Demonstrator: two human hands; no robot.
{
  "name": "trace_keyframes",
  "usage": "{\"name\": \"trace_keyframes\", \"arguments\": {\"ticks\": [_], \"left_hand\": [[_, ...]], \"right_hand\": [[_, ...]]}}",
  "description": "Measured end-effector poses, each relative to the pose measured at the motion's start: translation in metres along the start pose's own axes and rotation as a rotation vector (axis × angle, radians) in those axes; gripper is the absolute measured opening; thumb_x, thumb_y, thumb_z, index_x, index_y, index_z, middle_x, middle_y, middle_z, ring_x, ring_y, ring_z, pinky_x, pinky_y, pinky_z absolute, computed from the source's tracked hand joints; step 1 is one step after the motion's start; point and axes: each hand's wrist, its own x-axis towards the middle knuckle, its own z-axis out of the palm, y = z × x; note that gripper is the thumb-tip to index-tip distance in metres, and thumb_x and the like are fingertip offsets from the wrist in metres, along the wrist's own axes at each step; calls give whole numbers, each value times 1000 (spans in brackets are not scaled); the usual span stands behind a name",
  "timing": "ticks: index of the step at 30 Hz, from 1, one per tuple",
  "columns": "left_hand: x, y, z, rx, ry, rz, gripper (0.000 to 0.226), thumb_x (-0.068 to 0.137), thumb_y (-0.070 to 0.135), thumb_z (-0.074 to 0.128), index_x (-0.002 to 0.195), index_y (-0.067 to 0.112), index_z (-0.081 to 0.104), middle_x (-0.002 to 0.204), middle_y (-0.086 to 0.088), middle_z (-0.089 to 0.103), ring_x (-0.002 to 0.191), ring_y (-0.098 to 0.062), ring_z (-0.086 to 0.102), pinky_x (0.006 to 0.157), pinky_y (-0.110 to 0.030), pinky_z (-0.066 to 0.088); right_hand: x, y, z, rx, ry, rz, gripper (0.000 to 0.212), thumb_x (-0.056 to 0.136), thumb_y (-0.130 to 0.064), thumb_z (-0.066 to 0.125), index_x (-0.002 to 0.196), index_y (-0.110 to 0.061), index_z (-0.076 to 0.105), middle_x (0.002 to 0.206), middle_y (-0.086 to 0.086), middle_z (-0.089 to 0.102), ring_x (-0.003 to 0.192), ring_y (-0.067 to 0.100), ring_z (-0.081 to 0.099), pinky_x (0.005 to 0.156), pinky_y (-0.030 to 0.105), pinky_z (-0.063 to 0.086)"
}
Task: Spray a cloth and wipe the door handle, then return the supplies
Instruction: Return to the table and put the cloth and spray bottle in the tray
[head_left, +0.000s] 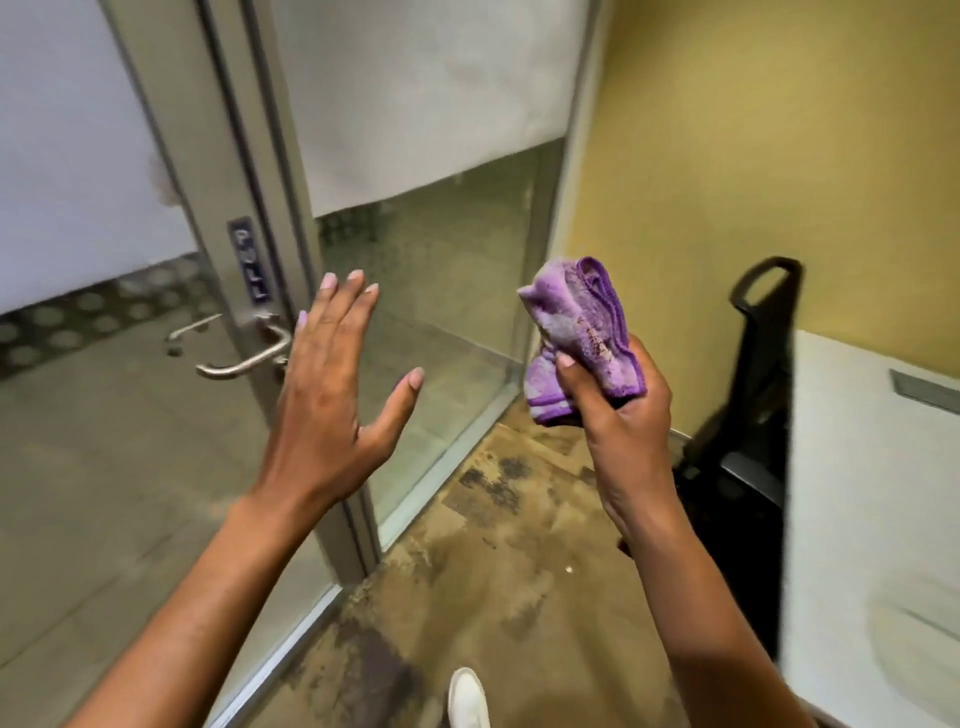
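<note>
The door handle (244, 353), a plain metal lever, sat on the frame of the glass door (441, 291) just below a blue PULL plate (251, 265). Its long axis ran nearly level, the free end pointing to the person's left, away from the glass. The left hand (332, 384) hung flat with fingers spread, empty, just in front of the lever's pivot end but not gripping it. The right hand (618, 415) was clamped on a bunched purple microfibre cloth (582, 332), held well apart from the lever, off to the right. No spray bottle was in view (so whether the cloth was wet could not be told). The likely fault from here: a tightly wadded cloth might touch only the lever's front and miss its underside, or the door might swing under pressure if the left hand did not steady it.
</note>
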Motion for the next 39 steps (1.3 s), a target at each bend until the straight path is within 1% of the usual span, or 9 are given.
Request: {"name": "trace_keyframes", "arguments": {"ticks": [7, 12, 17, 22, 27, 31, 33, 36, 39], "left_hand": [[-9, 86, 72, -254, -133, 137, 76, 93, 51, 47, 156, 13, 28, 167, -5, 26, 158, -17, 11, 130, -44, 11], [-17, 153, 122, -422, -230, 229, 76, 93, 55, 44, 156, 17, 26, 166, -4, 28, 158, -15, 11, 129, -48, 15], [-26, 210, 163, -564, -313, 290, 76, 93, 56, 44, 156, 19, 26, 166, -4, 28, 158, -14, 10, 127, -55, 22], [-38, 259, 203, -628, -390, 317, 76, 93, 58, 41, 157, 23, 19, 167, 1, 24, 158, -9, 5, 129, -47, 14], [-51, 302, 246, -653, -462, 294, 77, 95, 62, 40, 159, 25, 17, 168, 6, 19, 157, -2, 1, 129, -44, 14], [-59, 339, 296, -633, -512, 263, 80, 92, 62, 39, 159, 23, 18, 167, 10, 19, 155, 3, -1, 129, -42, 14], [-61, 358, 325, -610, -549, 245, 81, 92, 61, 40, 159, 22, 19, 167, 8, 20, 157, -3, 4, 129, -41, 12], [-65, 391, 376, -577, -596, 192, 77, 94, 57, 46, 159, 24, 20, 166, 11, 17, 156, -6, 7, 129, -43, 15], [-72, 421, 424, -558, -627, 161, 73, 97, 42, 58, 158, 23, 22, 159, 18, 16, 152, -3, 8, 127, -46, 21]], "right_hand": [[-52, -53, -101, -205, 271, -71, 31, 83, -19, 74, 112, -22, 66, 103, -8, 75, 96, 8, 71, 80, 16, 53], [-89, -86, -179, -384, 501, -79, 35, 80, -29, 74, 113, -24, 65, 106, -3, 73, 101, 14, 70, 93, 43, 56], [-125, -109, -248, -492, 684, -33, 34, 77, -43, 74, 109, -45, 63, 105, -17, 71, 100, 5, 69, 87, 36, 60], [-143, -120, -304, -514, 855, 33, 65, 68, -54, 76, 124, -27, 58, 117, 2, 67, 106, 23, 67, 79, 55, 60], [-144, -114, -365, -551, 878, 49, 55, 66, -58, 77, 114, -35, 62, 109, -4, 70, 100, 17, 70, 80, 52, 61], [-129, -94, -423, -550, 847, 60, 33, 69, -51, 74, 99, -54, 62, 98, -25, 70, 99, 14, 69, 85, 46, 60], [-119, -78, -456, -566, 832, 95, 31, 74, -43, 74, 103, -45, 63, 97, -20, 71, 97, 15, 69, 85, 47, 60], [-102, -46, -513, -597, 759, 152, 43, 79, -33, 74, 117, -16, 62, 103, 4, 71, 96, 23, 69, 87, 49, 59], [-87, -8, -562, -627, 718, 215, 48, 79, -36, 74, 119, -12, 61, 104, 6, 70, 93, 21, 68, 84, 25, 59]]}}
